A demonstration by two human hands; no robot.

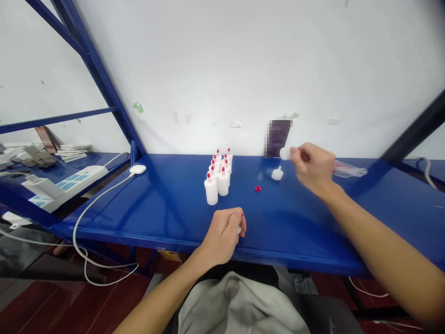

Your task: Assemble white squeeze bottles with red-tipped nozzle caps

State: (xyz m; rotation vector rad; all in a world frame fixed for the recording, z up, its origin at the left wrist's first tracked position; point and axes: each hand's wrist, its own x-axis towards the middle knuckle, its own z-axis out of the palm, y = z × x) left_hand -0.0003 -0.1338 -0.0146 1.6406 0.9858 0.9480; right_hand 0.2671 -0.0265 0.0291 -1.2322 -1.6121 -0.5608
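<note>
The left hand [224,236] is curled in a loose fist over the near edge of the blue desk [167,204], its fingers closed around a small white piece [239,230] that is mostly hidden; a bit of red shows at the top of the fingers. The right hand [313,167] is raised over the far part of the desk, pinching a white part [285,153] between thumb and fingers, its shape partly covered by them. Beyond the left hand, white bottles [223,182] with red tips stand upright in two close rows running from front to back. Between these rows and the right hand, three red caps [257,189] lie in a small cluster, and a white nozzle top [277,174] sits near them, spout upward, a little farther back. A clear plastic bag [349,170] with red showing in it lies on the desk just beyond the right hand's wrist. A dark panel [278,137], partly pixelated, leans against the white wall [208,69] behind the raised part. At the desk's far left corner rests a rounded white device [138,169] with a white cable [81,218] hanging down past the near edge.
</note>
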